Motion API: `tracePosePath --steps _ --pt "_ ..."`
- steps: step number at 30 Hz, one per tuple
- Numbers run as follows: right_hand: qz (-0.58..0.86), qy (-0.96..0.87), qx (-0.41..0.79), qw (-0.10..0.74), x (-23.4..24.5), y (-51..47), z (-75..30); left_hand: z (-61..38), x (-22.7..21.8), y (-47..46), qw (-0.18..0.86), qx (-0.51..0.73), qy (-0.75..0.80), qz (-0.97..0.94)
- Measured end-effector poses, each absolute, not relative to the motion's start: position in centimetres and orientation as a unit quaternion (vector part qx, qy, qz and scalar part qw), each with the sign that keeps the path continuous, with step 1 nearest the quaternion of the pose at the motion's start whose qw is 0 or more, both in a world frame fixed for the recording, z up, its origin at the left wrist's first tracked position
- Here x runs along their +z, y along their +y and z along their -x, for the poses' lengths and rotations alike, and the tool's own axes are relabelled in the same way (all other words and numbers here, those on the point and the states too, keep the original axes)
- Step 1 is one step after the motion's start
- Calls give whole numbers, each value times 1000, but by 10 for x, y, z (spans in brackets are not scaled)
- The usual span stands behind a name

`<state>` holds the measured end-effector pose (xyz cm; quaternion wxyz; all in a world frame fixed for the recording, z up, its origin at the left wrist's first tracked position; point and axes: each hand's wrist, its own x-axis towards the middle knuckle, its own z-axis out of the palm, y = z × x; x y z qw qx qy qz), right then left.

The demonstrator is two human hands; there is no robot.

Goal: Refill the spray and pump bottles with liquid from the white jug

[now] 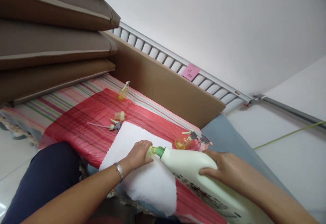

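Note:
My left hand (141,153) is closed around a small clear yellowish bottle (150,151) above a white cloth (142,180). My right hand (219,164) grips a large pale green bottle (187,163), tilted so that its green neck (160,151) meets the small bottle's mouth. Whether liquid flows between them, I cannot tell. Beyond the large bottle, a yellow spray bottle (181,143) lies on its side. Left of the cloth are a loose spray nozzle (115,126) with a thin tube and a small yellowish cup-like piece (119,116).
Red plastic sheeting (86,125) covers part of a striped cloth (51,103). Another spray bottle (122,93) stands at the back. Brown cushions (56,37) are stacked at left. A brown board (163,78) leans before a white radiator (152,52) bearing a pink note (191,71).

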<state>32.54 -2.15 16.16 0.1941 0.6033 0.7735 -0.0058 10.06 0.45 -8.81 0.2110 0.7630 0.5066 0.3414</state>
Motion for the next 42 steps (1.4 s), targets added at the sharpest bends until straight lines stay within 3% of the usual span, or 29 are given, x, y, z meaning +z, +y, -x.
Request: tracePosePath --steps 42 --pt "-599 776 -4 197 168 -23 -319 -99 -86 3 212 340 506 -763"
